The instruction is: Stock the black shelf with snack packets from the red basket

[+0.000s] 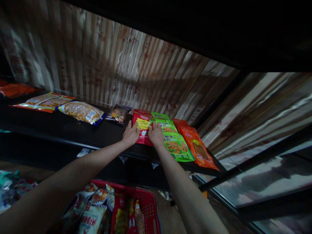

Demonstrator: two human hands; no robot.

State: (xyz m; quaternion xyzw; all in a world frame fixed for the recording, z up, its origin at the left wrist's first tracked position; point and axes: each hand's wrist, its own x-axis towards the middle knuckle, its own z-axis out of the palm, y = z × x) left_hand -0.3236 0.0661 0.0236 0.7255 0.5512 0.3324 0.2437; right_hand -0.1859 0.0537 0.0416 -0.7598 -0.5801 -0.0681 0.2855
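Observation:
A red snack bag (144, 139) with yellow sticks printed on it lies on the black shelf (107, 131). My left hand (131, 133) grips its left side, with fingers curled onto the front. On the opposite side my right hand (156, 133) holds the right edge, thumb and fingers near the printed picture. Right beside that hand are green snack bags (176, 148), overlapping in a row from back to front. Another red bag shows behind the held one, mostly covered. A small brown snack bag (118, 114) sits left of my left hand.
Orange bags (196, 146) lie at the shelf's right end, by a dark post (219, 94). Clear bags of snacks (83, 112) lie farther left. Below stands a red basket (152, 208) filled with several packets. A striped sheet (102, 61) hangs behind the shelf; another dark shelf is overhead.

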